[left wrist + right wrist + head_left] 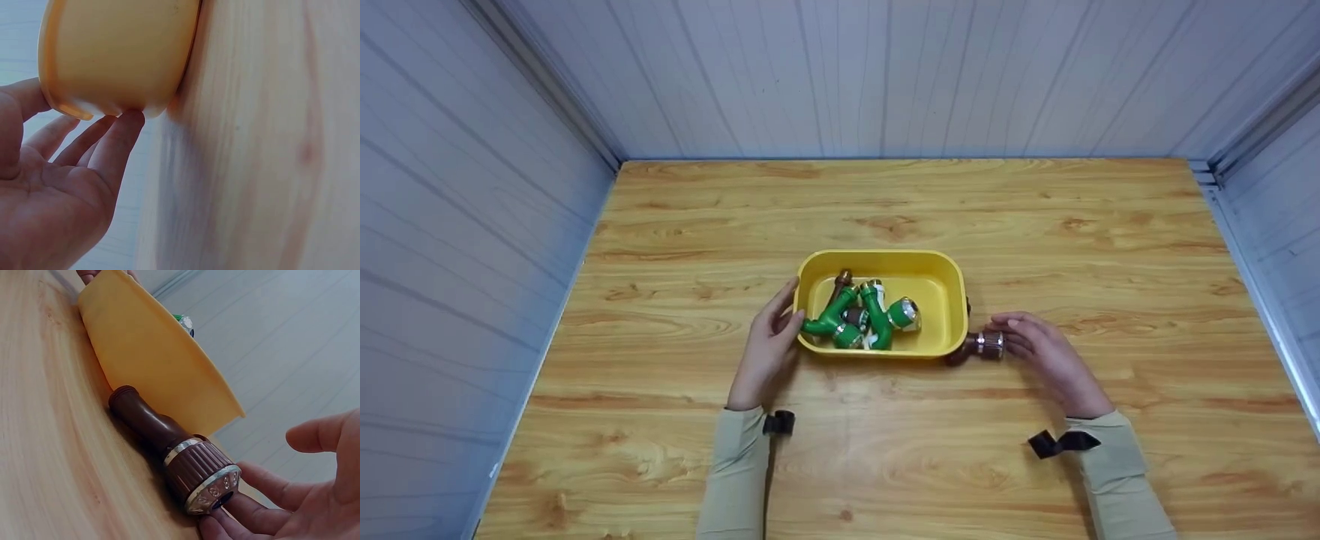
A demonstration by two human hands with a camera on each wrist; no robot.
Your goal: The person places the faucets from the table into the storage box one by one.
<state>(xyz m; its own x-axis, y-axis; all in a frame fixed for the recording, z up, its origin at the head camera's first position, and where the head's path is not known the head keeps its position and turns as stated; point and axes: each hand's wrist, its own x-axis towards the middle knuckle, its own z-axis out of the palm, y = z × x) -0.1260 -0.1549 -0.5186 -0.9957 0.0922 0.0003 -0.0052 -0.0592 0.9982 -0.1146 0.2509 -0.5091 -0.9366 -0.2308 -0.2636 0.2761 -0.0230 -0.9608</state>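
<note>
A yellow plastic bin [941, 304] stands on the table with green and brown plastic taps inside, one green tap [877, 319] lying near its middle. My left hand [771, 337] holds the bin's left end, fingers along the outer wall [118, 50] and thumb over the rim. Outside, against the right end, lies a brown tap [146, 422] with a ribbed, silver-banded knob [202, 472]. My right hand [1039, 349] is beside that knob, thumb raised away from it and fingers loosely bent. In the right wrist view its fingertips are right at the knob's end, partly hidden behind it.
The wood-grain table [885, 450] runs back to a pale panelled wall [885, 82]. Side panels [457, 247] border it left and right. A small dark piece [968, 305] shows at the bin's right wall. Black straps [1061, 444] are on both sleeves.
</note>
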